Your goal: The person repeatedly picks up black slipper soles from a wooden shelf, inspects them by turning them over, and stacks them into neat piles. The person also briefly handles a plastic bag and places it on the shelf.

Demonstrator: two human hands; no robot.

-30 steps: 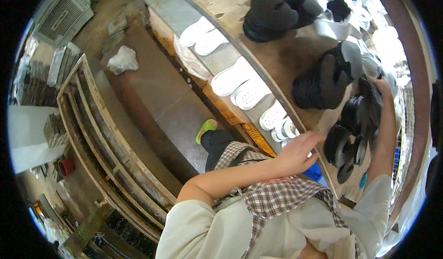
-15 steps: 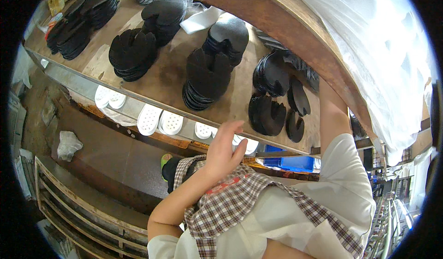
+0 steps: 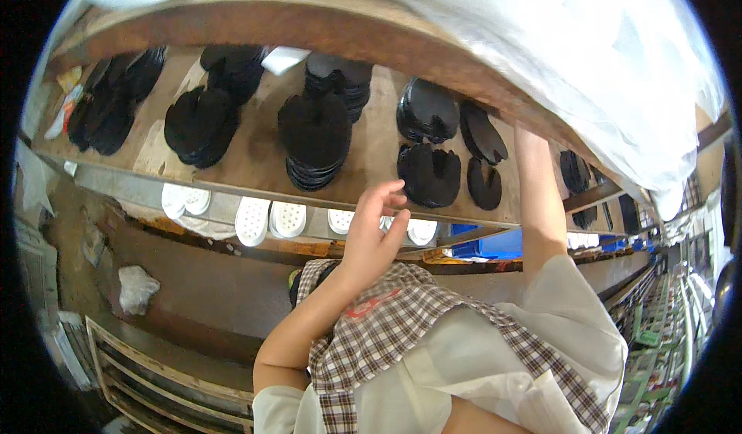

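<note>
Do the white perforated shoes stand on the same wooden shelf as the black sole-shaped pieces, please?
No, the white perforated shoes sit lower, below the wooden shelf bearing the stacked black sole-shaped pieces.

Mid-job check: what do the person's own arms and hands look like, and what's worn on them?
The left hand is ungloved, with no ring or wristband visible. The right hand is hidden behind a brown beam; the right forearm is bare. The sleeves are short, loose and off-white. A brown-and-white checked apron bears a red marking.
</note>
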